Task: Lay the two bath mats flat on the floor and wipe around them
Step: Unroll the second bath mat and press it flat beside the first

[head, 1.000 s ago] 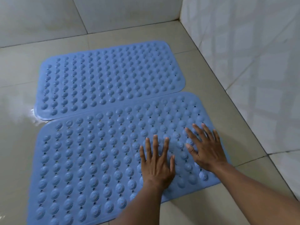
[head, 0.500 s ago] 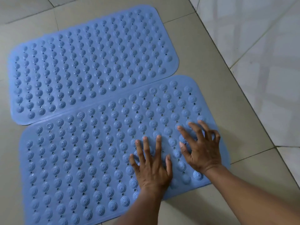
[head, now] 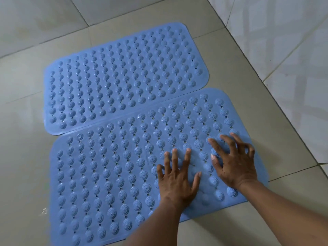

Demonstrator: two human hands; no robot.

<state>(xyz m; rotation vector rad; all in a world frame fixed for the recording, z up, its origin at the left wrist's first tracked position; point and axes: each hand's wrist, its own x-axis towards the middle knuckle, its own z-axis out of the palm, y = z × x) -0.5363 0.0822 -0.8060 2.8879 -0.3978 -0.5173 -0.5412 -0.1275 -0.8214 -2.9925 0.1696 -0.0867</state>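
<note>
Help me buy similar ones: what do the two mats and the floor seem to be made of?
Near mat and far mat: probably soft rubber or PVC, matte blue; the moulded domes and punched drain holes suggest it. Floor: likely glazed ceramic tile, semi-glossy beige; grout lines and soft reflections show.

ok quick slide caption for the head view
Left hand and right hand press the near bath mat flat on the tiled floor beside the far mat.
</note>
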